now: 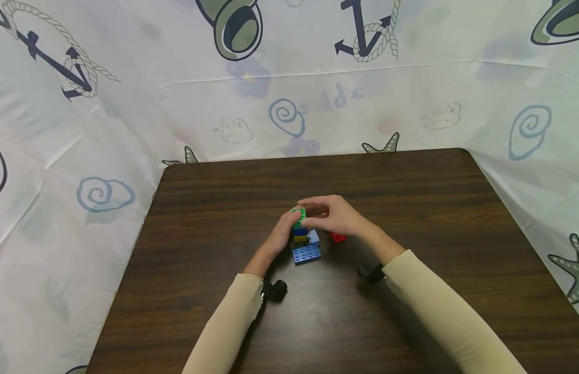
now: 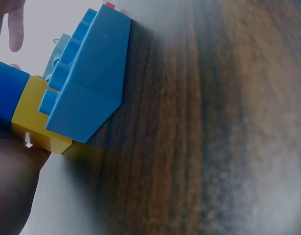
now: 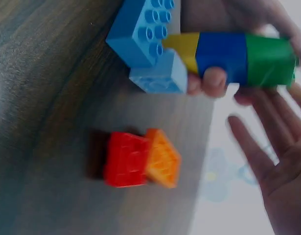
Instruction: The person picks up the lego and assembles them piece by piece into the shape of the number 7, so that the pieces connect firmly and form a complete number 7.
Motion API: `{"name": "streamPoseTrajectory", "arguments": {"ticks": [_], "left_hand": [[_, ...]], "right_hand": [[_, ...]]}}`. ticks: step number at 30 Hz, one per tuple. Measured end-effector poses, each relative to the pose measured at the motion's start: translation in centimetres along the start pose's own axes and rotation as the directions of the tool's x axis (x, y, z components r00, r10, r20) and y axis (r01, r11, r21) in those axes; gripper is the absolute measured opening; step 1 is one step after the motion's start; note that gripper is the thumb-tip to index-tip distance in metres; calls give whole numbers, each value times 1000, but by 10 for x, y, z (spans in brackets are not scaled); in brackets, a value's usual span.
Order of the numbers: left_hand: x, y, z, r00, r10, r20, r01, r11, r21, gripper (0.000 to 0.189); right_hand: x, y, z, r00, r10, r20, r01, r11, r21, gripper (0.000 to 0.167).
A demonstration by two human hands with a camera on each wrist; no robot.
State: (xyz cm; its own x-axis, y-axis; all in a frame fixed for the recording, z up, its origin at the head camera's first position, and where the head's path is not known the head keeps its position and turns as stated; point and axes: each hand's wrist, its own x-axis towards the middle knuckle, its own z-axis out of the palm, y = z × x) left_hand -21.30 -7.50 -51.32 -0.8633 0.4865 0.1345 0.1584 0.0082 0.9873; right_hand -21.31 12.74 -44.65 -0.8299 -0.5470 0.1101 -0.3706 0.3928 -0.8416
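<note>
My left hand (image 1: pixel 281 231) grips an upright stack of toy bricks. From the bottom it runs yellow brick (image 2: pixel 35 110), dark blue brick (image 3: pixel 221 51), green brick (image 3: pixel 271 59). The left thumb lies against the green brick at the top, while left fingertips show around the stack in the right wrist view. Beside the green brick is my right hand (image 1: pixel 338 214), its fingers extended past the stack and its thumb close to the brick. Just in front of the stack lies a long light blue brick (image 1: pixel 306 254), with a smaller pale blue brick (image 3: pixel 162 73) by its end.
A red brick (image 3: pixel 127 159) sits on the brown table (image 1: pixel 214 208) under the right hand, and an orange brick (image 3: pixel 163 159) is right next to it. White printed cloth (image 1: pixel 191 114) hangs behind the table's far edge.
</note>
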Motion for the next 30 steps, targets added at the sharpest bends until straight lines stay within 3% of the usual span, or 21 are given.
{"name": "streamPoseTrajectory", "arguments": {"ticks": [2,3,6,9,12,14,16,18,23,30], "left_hand": [[1,5,1,998,38,40,-37,999,-19,43],[1,8,2,997,51,53,-50,998,-30,42],[-1,20,5,996,56,63,-53,997,-48,41],[-3,27,6,997,52,54,-49,997,-58,42],[-3,21,6,998,52,38,-49,997,-67,41],[-1,14,7,998,51,24,-49,996,-69,41],[0,5,7,999,50,6,-49,996,-76,42],[2,-2,8,998,57,-12,-57,995,-77,44],[1,-6,10,996,73,-58,-77,994,-79,47],[-9,23,16,991,78,-107,-88,992,-89,37]], "right_hand": [[0,10,-4,996,48,-80,-40,994,98,37],[0,15,-6,987,83,-135,-70,993,96,34],[-4,30,-7,936,212,-280,-235,971,-49,33],[-9,42,-3,877,340,-340,-434,864,-255,45],[-13,52,3,838,424,-343,-535,764,-362,62],[-15,56,7,823,451,-347,-564,723,-398,69],[-15,59,9,818,461,-344,-574,703,-421,71],[-14,58,9,819,469,-330,-573,695,-433,68],[-12,51,6,822,497,-278,-570,709,-415,52],[-17,54,2,836,453,-310,-544,762,-352,27]]}}
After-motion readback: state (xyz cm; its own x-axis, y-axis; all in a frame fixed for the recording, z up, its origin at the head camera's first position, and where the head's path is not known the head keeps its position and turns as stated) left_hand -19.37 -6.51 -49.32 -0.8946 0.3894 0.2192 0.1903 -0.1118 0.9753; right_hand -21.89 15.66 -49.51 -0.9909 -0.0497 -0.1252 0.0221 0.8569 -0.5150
